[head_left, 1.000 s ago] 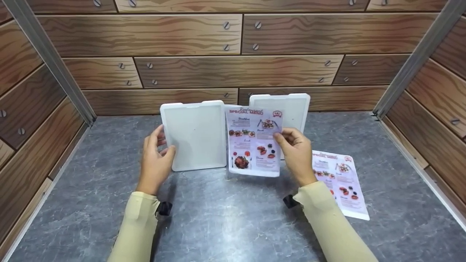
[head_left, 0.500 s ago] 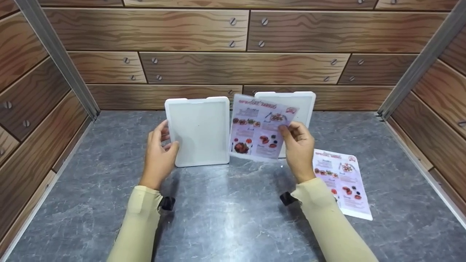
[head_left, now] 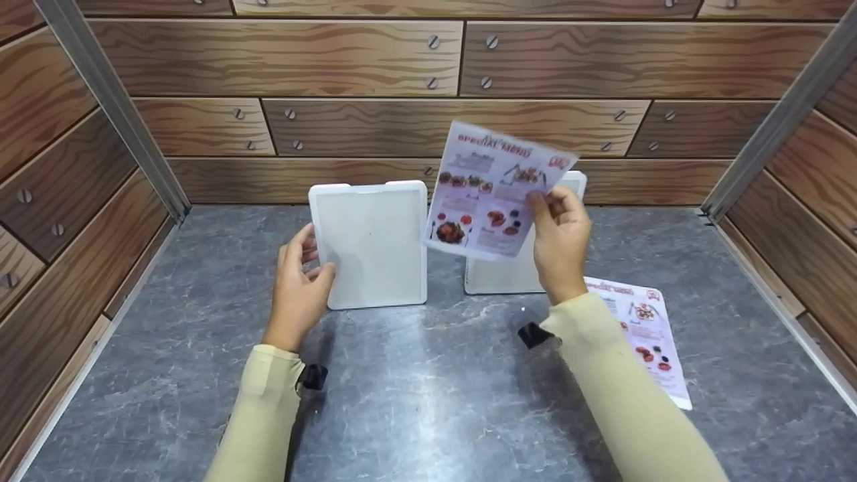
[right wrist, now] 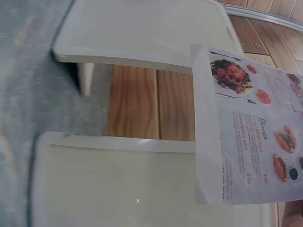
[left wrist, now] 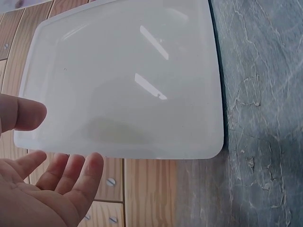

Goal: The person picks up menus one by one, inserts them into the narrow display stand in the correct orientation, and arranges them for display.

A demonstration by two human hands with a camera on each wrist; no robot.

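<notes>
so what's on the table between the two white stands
Nothing that shows: the head view has bare table low in the gap, though the held menu covers it higher up.

White display stands, two: left stand (head_left: 372, 251), right stand (head_left: 502, 277) on its right. Menu sheets, two, both right of left stand: held sheet (head_left: 495, 194), lying sheet (head_left: 648, 335). Hands, two: left hand (head_left: 299, 284) at left stand's left edge, right hand (head_left: 561, 251) to its right. Pale yellow sleeves, two: left sleeve (head_left: 258, 408), right sleeve (head_left: 636, 395). Black wrist pieces, two: left piece (head_left: 313, 376), right piece (head_left: 533, 335). Marbled surface (head_left: 422, 415), one, under left stand. Wood-print walls, three: back wall (head_left: 375, 127) behind left stand, left wall (head_left: 60, 167), right wall (head_left: 803, 207).
</notes>
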